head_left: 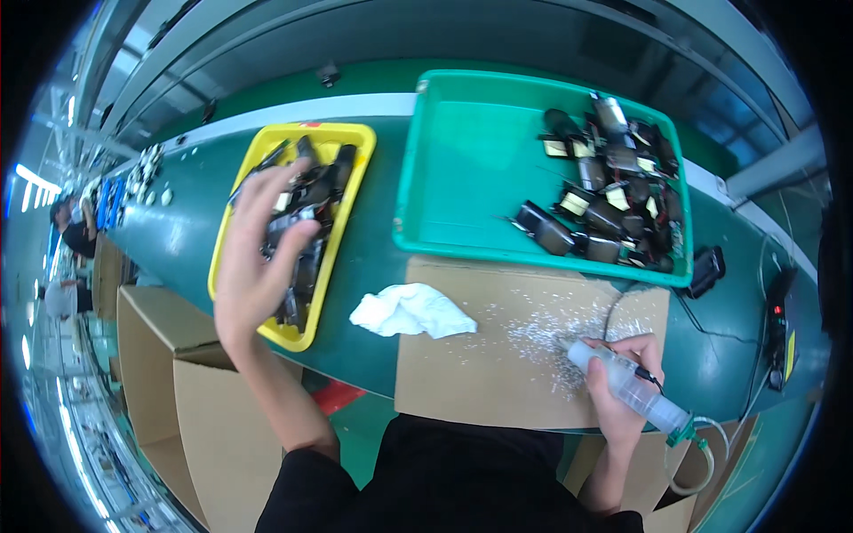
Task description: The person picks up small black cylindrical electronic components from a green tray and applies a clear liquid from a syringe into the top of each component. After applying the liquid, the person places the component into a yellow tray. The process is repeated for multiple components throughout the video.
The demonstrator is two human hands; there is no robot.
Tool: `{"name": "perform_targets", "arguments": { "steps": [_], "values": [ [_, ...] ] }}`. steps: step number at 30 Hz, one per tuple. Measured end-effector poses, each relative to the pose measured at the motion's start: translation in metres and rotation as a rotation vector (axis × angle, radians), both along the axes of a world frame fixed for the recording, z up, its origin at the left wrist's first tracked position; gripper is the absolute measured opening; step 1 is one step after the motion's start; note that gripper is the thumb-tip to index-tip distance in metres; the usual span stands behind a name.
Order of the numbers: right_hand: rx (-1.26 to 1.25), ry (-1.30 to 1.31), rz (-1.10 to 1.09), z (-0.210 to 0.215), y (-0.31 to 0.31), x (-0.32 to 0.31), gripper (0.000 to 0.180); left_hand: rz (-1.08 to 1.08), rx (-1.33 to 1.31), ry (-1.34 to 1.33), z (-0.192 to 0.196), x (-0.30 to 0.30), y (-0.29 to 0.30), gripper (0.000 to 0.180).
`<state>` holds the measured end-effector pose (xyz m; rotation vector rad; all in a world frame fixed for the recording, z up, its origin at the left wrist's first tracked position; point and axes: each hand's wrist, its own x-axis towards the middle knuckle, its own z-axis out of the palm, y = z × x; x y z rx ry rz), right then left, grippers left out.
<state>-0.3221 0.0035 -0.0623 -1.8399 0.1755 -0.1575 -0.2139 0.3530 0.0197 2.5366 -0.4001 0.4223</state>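
My left hand (249,266) is over the yellow tray (346,233), with its fingers and thumb apart and nothing seen in them. Several small black parts (313,253) with shiny faces fill that tray, partly hidden by the hand. Gripped in my right hand (615,410) is a translucent dispensing syringe (665,412), tilted with its tip toward the upper left. A green cap and a thin clear hose (711,462) join its rear end. Below the tip lies a cardboard sheet (471,382), scattered with whitish specks around the syringe.
A large green tray (471,169) at the back holds several black parts with pale yellow tabs (613,200) on its right side. A crumpled white cloth (413,311) lies partly on the cardboard. At right are a black device with a red display (778,320) and cables. Cardboard boxes (227,435) stand lower left.
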Motion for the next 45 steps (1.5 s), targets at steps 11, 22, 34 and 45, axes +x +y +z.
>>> {"name": "perform_targets", "arguments": {
  "steps": [11, 22, 34, 45],
  "values": [
    [-0.042, -0.095, -0.089, 0.001, -0.013, -0.005, 0.028, -0.643, 0.288, 0.302, -0.066, 0.085, -0.160, 0.034],
    [-0.018, -0.100, -0.063, 0.000, -0.013, -0.002, 0.029, -0.406, -0.573, 0.405, -0.058, 0.089, -0.091, 0.035],
    [-0.012, -0.096, -0.048, 0.006, -0.005, 0.004, 0.029, -0.264, -1.175, 0.519, -0.061, 0.072, -0.085, 0.037],
    [0.027, -0.104, -0.050, 0.022, -0.002, 0.005, 0.032, -0.456, -1.520, 0.894, -0.057, 0.041, -0.131, 0.060]
  ]
}}
